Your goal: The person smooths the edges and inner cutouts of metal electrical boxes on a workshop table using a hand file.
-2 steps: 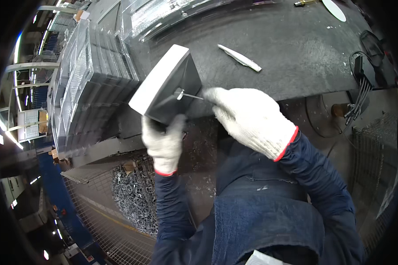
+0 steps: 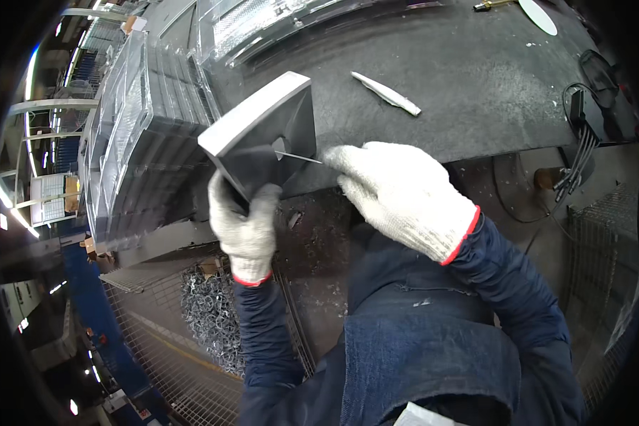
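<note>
In my left hand (image 2: 243, 226), gloved in white knit with a red cuff, is a square sheet-metal piece (image 2: 297, 117). It has a pale flat rim side and a dark, sloping funnel-like face with an opening near its middle. The fingers close round its lower corner, thumb on the dark face. My right hand (image 2: 394, 186), in a matching glove, pinches a thin metal rod (image 2: 299, 156). The rod's far end reaches the opening; whether it goes inside I cannot tell. The gripped end is hidden in the glove and the fingertips are slightly blurred.
Stacked metal panels in clear film (image 2: 138, 135) stand at the left of the dark worktable (image 2: 476, 92). A white, wrapped-looking slim tool (image 2: 386, 93) lies beyond my hands. Below left, a wire basket (image 2: 160, 362) holds many small metal parts (image 2: 209, 319). Thin metal rods (image 2: 581, 160) hang at the right edge.
My left hand has moved left and slightly down, swinging the metal piece's lower corner left. The rod's tip shifts a little left with it; my right hand stays almost in place.
</note>
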{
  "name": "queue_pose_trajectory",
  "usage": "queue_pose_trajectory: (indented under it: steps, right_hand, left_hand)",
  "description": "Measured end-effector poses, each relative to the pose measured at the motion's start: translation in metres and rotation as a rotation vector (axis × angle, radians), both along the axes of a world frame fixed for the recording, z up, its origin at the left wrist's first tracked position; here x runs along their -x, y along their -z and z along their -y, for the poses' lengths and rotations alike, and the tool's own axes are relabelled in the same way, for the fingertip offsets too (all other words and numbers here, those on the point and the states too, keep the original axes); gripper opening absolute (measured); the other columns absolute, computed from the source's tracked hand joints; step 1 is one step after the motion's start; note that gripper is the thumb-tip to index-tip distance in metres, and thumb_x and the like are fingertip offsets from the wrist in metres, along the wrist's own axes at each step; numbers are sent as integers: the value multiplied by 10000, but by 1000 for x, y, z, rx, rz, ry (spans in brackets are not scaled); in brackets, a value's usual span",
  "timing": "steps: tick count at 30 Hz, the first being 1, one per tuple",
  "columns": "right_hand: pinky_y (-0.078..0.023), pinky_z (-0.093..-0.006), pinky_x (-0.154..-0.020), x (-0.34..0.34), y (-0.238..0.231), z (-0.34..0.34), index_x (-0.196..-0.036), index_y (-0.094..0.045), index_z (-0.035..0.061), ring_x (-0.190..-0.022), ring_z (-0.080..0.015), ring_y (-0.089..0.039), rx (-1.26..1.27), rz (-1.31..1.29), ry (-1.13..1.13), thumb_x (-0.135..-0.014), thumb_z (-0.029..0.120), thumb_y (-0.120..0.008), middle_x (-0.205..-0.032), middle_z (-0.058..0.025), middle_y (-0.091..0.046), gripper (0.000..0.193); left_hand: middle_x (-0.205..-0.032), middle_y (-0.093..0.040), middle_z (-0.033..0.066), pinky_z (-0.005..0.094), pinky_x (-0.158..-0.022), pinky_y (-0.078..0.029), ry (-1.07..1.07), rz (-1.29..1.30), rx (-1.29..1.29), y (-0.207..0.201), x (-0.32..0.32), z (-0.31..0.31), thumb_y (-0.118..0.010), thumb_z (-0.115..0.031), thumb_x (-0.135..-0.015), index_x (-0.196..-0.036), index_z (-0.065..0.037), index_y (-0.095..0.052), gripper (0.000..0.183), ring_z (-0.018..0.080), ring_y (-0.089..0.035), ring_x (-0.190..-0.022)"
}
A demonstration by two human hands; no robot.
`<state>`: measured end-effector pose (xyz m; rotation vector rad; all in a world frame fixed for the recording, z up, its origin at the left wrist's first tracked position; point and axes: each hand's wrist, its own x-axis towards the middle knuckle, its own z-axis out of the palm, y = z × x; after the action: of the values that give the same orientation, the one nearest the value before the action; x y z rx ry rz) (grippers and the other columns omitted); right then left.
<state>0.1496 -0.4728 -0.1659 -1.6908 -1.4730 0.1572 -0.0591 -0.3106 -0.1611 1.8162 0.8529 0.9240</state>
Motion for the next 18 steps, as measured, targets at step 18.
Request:
queue_pose_trajectory:
  steps: [18]
  right_hand:
    - [-632, -415, -658, 8, -28, -6, -1182, -694, 62, -791, -302, -786, 100, 97, 6, -987, 156, -729, -874, -126, -749, 219]
  left_hand:
    - [-1328, -687, 213, 428, -1124, -520, -169, -209, -279, -65, -61, -19, -867, -278, -960, -1453, 67, -609, 654, 302, -649, -1270]
